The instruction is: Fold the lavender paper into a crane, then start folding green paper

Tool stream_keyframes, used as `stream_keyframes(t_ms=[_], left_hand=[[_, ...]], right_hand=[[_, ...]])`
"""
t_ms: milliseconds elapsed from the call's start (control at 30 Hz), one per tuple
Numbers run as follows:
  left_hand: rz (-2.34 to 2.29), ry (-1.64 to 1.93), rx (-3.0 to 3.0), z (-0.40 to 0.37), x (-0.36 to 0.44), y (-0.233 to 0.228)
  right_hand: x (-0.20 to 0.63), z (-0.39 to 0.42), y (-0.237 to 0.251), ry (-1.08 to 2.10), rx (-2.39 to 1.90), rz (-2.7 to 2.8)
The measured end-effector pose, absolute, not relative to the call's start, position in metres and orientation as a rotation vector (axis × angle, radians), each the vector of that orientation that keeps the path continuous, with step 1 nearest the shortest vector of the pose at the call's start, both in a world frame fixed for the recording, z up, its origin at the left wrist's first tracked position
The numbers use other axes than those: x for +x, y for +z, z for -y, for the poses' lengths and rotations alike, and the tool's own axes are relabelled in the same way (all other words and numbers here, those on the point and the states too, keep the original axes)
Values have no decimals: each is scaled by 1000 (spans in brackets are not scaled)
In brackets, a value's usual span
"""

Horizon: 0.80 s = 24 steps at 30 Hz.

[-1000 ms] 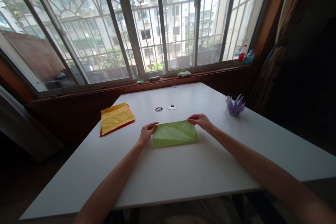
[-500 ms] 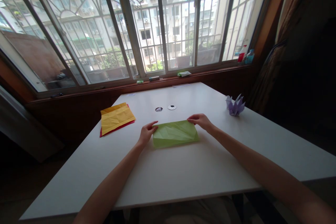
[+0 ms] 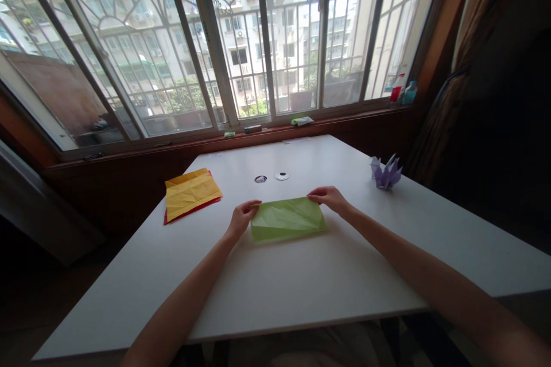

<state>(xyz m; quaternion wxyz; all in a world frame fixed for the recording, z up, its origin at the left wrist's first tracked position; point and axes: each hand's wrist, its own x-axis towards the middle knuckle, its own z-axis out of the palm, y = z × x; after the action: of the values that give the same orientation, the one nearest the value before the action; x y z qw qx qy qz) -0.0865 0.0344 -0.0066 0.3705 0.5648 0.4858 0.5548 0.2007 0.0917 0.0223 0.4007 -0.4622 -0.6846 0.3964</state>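
Both arms reach forward from the near edge of the white table (image 3: 310,281), angling inward toward a sheet of green paper (image 3: 288,220). The paper lies in front of the person, near the middle of the table, its long side running across and creases showing over its surface. The left hand (image 3: 241,219) is at its upper left corner, wrist bent slightly inward, thumb and forefinger narrowed on the paper, the forefinger pointing right. The right hand (image 3: 330,198) reaches in from the other side, forearm slanting up and leftward, its fingertips pinching the upper right corner. Well left of the hands, yellow paper (image 3: 193,190) rests over red paper (image 3: 215,201); to the right stands a purple paper figure (image 3: 387,175).
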Motion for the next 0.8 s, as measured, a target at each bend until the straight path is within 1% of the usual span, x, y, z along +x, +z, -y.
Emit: stream_keyframes(t_ms=[533,800], left_hand=[[-1296,1413,1506,-36,-89,-9],[-1355,1295,1587,-41,-91,-15]], right_hand=[[200,-91,24,1011,-1170,1744],[200,-92,21,1016,-1149,1765]])
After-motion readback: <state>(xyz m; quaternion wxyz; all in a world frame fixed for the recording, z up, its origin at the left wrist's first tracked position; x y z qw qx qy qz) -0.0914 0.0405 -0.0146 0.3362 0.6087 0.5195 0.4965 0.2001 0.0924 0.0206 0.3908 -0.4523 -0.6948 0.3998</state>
